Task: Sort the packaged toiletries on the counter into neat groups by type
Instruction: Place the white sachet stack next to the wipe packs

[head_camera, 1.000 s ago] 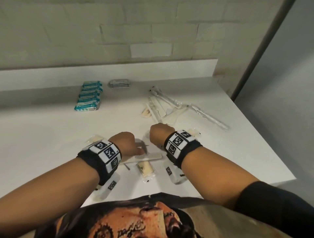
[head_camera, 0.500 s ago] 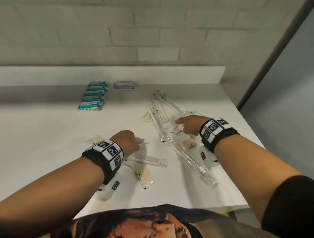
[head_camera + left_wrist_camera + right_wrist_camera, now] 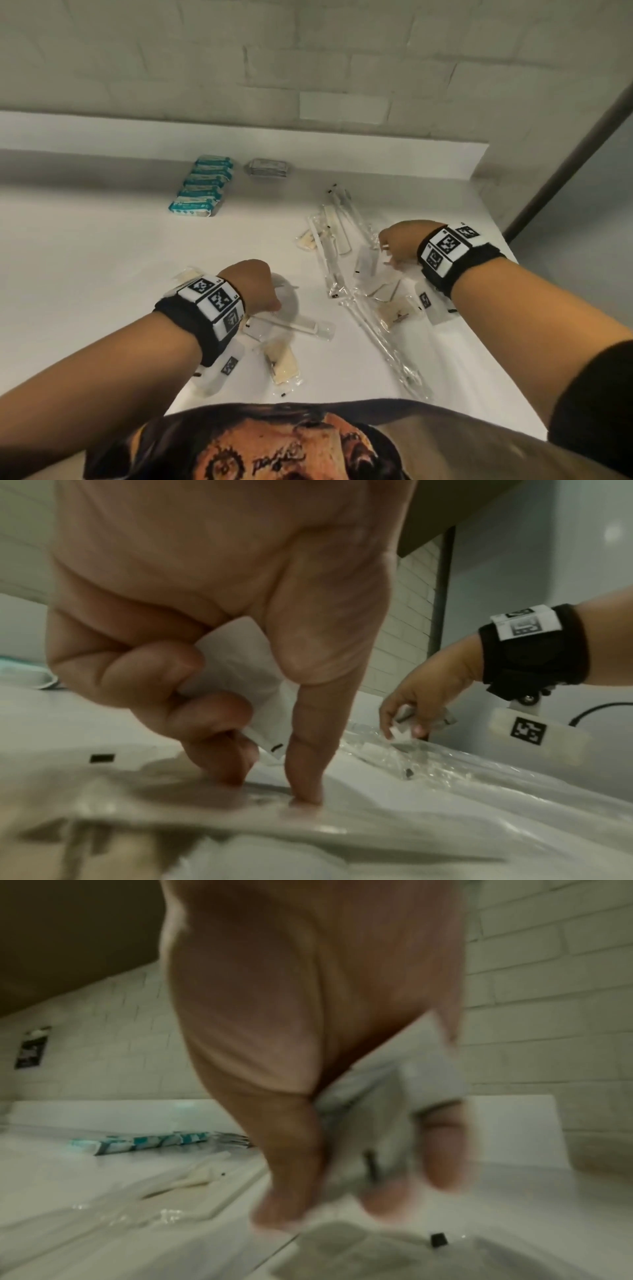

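Observation:
My left hand (image 3: pixel 270 301) is low over the counter beside a wrapped white comb (image 3: pixel 294 325). In the left wrist view its curled fingers (image 3: pixel 164 674) hold a small white sachet (image 3: pixel 240 674), and the index finger presses on a flat packet (image 3: pixel 205 804) on the counter. My right hand (image 3: pixel 388 253) is further right and back, over a loose pile of clear-wrapped toothbrushes (image 3: pixel 380 335) and combs. It pinches a small grey-white sachet (image 3: pixel 387 1115) between thumb and fingers. Beige sachets (image 3: pixel 282 363) lie scattered near the front.
A neat row of teal packets (image 3: pixel 202 186) and a small stack of grey packets (image 3: pixel 267 167) sit at the back by the upstand. The white counter (image 3: pixel 85 274) ends on the right (image 3: pixel 496 240) near a dark post. My shirt covers the front edge.
My right hand moved from the centre to the right and back, over the loose pile, and now pinches a small sachet. My left hand stayed by the comb.

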Available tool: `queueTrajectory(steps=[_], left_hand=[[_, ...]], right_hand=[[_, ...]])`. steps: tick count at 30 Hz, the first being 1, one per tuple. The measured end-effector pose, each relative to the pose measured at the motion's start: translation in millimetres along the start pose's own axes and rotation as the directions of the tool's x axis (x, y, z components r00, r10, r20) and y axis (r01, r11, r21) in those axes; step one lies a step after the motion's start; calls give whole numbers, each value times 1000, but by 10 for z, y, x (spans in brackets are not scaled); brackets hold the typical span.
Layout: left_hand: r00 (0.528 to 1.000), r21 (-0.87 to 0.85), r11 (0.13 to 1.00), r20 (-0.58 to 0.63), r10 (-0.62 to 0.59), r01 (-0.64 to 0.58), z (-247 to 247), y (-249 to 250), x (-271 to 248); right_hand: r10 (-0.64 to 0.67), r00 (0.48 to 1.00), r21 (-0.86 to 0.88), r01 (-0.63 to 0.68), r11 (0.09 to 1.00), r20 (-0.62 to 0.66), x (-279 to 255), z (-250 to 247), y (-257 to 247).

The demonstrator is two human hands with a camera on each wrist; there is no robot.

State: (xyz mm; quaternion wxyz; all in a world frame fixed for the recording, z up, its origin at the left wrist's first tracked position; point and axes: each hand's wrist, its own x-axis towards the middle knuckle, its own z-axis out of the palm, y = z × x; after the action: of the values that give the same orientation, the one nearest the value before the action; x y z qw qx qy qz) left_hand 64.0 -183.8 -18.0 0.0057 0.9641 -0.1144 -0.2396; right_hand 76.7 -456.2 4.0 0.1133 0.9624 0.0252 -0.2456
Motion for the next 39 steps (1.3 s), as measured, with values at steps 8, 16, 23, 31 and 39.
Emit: queueTrajectory(steps=[8, 16, 23, 31, 39], left_hand=[[997, -47, 998, 74, 32, -29, -46, -2, 161], [981, -834, 520, -186, 51, -185, -152, -132, 122], [986, -976, -141, -169, -3, -168, -349, -68, 116], [966, -955, -219, -229, 119, -199, -406, -87, -31], [934, -934, -352, -177, 309, -61, -450, -178, -221]], right_hand=[[-147, 984, 282, 169, 945, -97, 160, 132, -119], [-57, 994, 243, 78, 967, -91, 147, 99, -85], [48, 932, 788, 275, 550, -359, -185, -543, -603], [50, 862, 778, 430, 458, -505, -293, -589, -1338], [327, 777, 843, 507, 180, -537, -297, -732, -1460]])
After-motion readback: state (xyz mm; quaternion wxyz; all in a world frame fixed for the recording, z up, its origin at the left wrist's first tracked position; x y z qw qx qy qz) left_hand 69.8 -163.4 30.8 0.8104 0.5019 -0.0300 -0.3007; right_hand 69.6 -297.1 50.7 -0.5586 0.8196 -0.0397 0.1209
